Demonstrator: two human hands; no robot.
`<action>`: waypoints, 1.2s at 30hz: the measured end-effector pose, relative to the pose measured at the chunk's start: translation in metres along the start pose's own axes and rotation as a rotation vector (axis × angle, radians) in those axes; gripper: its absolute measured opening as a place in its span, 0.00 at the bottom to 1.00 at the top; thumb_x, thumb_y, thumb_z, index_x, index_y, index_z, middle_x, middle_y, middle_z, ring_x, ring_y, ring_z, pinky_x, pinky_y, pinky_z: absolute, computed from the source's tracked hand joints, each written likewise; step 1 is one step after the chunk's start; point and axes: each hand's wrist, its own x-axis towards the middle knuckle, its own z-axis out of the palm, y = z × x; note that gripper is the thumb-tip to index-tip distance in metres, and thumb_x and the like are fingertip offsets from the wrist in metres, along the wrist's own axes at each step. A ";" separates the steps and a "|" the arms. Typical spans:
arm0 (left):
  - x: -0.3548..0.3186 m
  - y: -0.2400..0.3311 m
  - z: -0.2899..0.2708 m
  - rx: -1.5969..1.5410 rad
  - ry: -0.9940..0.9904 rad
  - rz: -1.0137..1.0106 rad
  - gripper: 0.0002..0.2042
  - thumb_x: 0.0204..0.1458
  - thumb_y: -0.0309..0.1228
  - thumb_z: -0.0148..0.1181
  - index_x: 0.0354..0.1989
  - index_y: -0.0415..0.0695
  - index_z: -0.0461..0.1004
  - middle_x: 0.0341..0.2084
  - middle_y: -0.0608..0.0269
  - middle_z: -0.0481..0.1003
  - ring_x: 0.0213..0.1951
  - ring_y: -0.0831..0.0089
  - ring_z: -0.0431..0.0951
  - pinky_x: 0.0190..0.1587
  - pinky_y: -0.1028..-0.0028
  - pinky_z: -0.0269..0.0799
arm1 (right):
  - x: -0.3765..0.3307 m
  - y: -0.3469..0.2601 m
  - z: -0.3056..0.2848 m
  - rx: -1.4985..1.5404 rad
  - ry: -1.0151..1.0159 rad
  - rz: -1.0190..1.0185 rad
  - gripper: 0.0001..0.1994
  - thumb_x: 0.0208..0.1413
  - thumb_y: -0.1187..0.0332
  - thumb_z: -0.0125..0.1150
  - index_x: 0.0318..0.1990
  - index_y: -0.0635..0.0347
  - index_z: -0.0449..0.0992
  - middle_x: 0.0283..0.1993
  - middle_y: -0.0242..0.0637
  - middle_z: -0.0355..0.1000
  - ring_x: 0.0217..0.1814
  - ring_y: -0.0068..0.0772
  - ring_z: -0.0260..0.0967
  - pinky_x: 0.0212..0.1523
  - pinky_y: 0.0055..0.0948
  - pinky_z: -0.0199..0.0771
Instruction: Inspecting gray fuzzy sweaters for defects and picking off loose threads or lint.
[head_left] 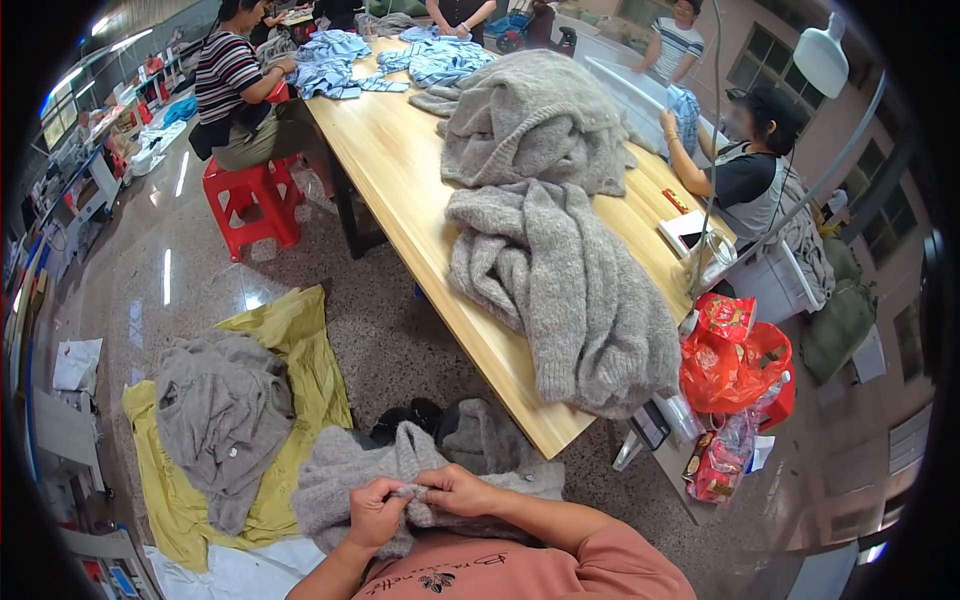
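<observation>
Grey fuzzy knit garment (pixel 335 480) spreads around my left hand (pixel 377 513) and right hand (pixel 457 491), both pinching it closely; seemingly edge-handling, probably needing steady tension next.

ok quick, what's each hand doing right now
Left hand: closed, pinching a grey knit garment.
Right hand: closed, pinching the same garment.
</observation>
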 end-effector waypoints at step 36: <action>-0.006 0.003 -0.020 0.038 -0.030 -0.148 0.05 0.36 0.22 0.59 0.24 0.40 0.75 0.14 0.57 0.71 0.17 0.71 0.71 0.22 0.77 0.64 | -0.002 0.013 0.012 0.107 0.299 -0.210 0.07 0.49 0.72 0.52 0.36 0.64 0.70 0.20 0.33 0.65 0.23 0.17 0.61 0.25 0.24 0.64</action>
